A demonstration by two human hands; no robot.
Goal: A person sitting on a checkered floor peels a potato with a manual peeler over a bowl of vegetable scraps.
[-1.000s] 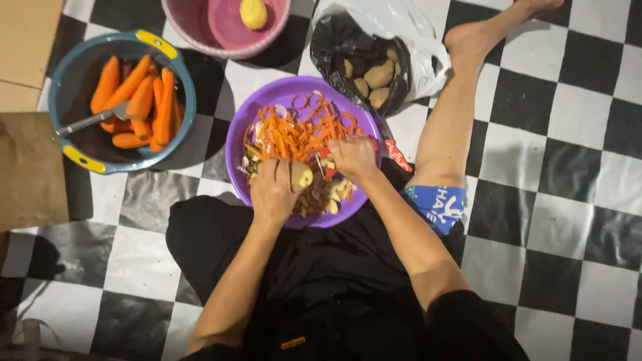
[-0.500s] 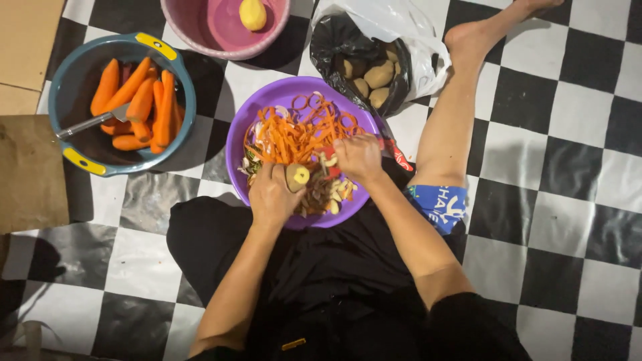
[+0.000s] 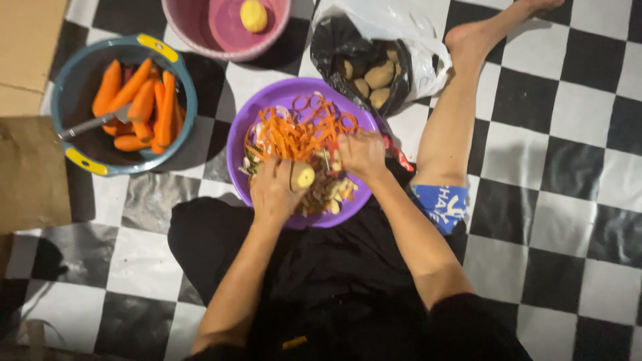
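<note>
Potato [image 3: 304,176] held over the purple bowl [image 3: 249,127]
Left hand [image 3: 275,190] closed around it; right hand [image 3: 361,155], just right, pinches a peeler [image 3: 332,155].

Black-and-white plastic bag [image 3: 421,60] of potatoes, top centre, brown cardboard [image 3: 30,167] at left edge

Dim indoor light from above, warm in tone. Soft glare on the floor [image 3: 568,180] tiles. Dark shadows under the bowls. Slightly soft overall, hands faintly blurred.
</note>
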